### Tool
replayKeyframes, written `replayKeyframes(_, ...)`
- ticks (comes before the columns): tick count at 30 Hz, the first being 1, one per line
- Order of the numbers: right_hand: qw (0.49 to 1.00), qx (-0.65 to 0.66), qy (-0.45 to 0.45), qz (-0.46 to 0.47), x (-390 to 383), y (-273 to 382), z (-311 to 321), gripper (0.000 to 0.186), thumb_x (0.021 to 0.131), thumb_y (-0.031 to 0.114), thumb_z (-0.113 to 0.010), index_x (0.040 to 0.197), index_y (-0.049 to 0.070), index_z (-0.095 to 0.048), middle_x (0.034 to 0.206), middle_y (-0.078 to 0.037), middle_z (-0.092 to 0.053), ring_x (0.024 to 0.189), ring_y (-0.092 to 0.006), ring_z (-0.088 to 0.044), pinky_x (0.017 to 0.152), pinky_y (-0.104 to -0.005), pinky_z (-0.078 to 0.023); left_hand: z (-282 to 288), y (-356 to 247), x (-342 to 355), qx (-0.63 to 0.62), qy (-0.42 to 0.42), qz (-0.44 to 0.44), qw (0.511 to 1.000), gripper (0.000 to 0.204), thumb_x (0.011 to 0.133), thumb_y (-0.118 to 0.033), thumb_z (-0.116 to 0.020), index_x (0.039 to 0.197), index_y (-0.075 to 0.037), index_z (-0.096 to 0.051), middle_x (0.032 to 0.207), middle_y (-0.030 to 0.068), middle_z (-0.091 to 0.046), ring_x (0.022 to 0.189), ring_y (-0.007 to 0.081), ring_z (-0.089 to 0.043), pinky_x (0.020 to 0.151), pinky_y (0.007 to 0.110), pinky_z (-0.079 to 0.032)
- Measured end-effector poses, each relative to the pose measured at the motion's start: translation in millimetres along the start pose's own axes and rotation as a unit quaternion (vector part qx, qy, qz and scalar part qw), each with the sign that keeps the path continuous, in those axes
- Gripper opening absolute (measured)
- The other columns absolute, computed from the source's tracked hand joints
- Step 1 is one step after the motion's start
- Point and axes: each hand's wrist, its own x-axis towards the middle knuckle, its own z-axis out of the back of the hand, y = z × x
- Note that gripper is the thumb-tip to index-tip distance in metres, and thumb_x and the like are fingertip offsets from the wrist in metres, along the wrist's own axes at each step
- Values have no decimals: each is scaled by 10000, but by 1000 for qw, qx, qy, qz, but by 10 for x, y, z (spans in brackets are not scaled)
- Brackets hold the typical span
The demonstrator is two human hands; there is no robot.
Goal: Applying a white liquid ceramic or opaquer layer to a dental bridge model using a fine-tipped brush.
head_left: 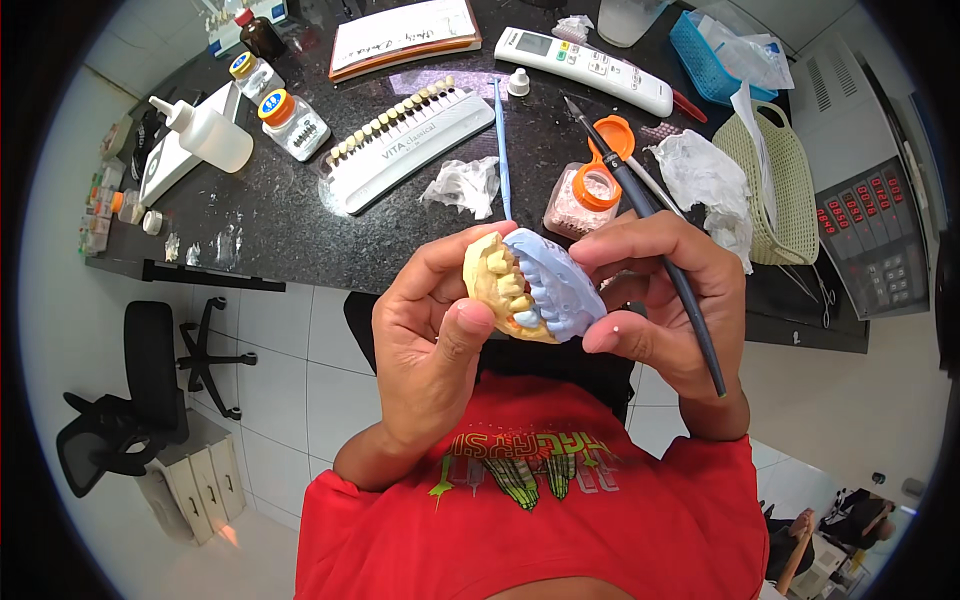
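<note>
Between my hands, two tooth models meet face to face. The fingers and thumb of my left hand (425, 320) are closed round the yellow dental cast (484, 282), which has one pale-blue tooth low on its front. My right hand (690, 262) grips the lavender-blue dental cast (567, 290) by finger and thumb. A thin black brush (692, 300) also lies in that hand, slanting past the fingers with its dark tip up over the bench. Just beyond the casts stands an uncapped jar of pink powder (572, 208), its orange lid (614, 136) flipped back.
Across the black bench (290, 225) lie a tooth shade guide (410, 150), a blue-handled tool (502, 150), crumpled tissue (465, 188), a remote control (590, 70) and a squeeze bottle (205, 135). Baskets (790, 190) and a control panel (868, 230) stand right. An office chair (150, 370) is left.
</note>
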Motion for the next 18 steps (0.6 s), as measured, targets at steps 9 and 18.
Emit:
replayKeyframes(9, 1000, 1, -3, 3, -19, -16, -13, 362, 690, 58, -719, 1014, -12, -574, 924, -95, -573, 815, -135, -596, 675, -231, -523, 1, 0, 2, 2, -6, -3, 1000, 540, 807, -272, -614, 1164, 83, -418, 1104, 167, -541, 990, 181, -548, 867, 293, -440)
replayKeyframes(18, 1000, 21, -8, 0, -34, -38, -12, 368, 686, 42, -718, 1014, -23, -563, 937, -102, -574, 823, -138, -593, 676, -232, -522, -15, -27, 2, 23, 3, -2, 1000, 556, 795, -290, -628, 1154, 88, -435, 1055, 157, -559, 975, 169, -551, 850, 284, -443)
